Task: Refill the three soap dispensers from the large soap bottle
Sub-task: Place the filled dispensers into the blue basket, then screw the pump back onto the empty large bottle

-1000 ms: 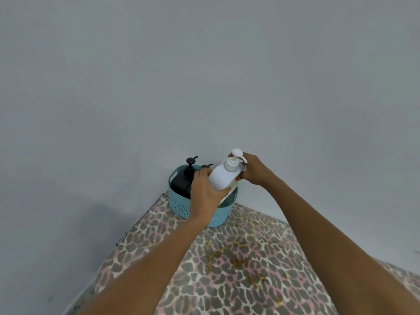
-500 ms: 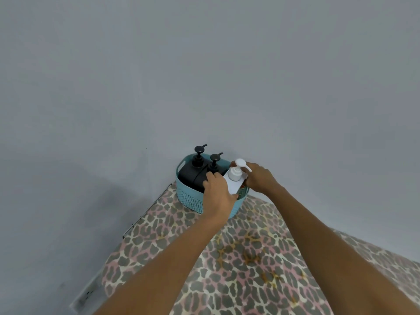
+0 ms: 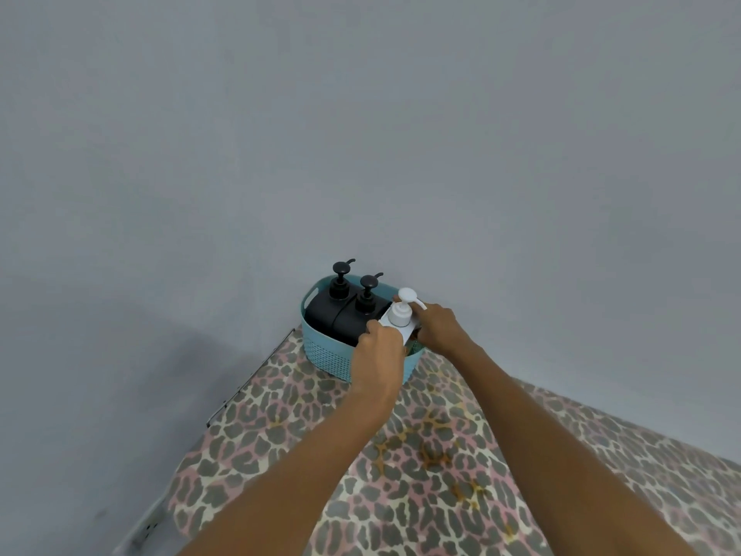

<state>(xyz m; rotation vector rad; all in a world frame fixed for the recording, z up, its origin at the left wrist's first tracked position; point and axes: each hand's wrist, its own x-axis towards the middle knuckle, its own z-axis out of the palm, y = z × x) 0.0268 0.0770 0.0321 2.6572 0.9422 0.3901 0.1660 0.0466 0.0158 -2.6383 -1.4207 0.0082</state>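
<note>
Hands meet at the white dispenser (image 3: 400, 315), upright at the basket's (image 3: 328, 361) right end beside two black dispensers (image 3: 341, 311): left hand (image 3: 377, 355) clamps its near side, right hand (image 3: 439, 329) its right, so it lifts straight up.

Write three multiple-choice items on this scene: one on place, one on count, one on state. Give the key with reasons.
1. Where is the white dispenser?
A. In the basket
B. Lying on the cloth
C. On the floor

2. How many black dispensers are in the basket?
A. One
B. Two
C. Three

3. What holds the white dispenser?
A. Left hand only
B. Neither hand
C. Both hands

Key:
1 A, its body sits inside the basket rim.
2 B, two black pumps stand side by side.
3 C, the right hand grips it too.
</note>
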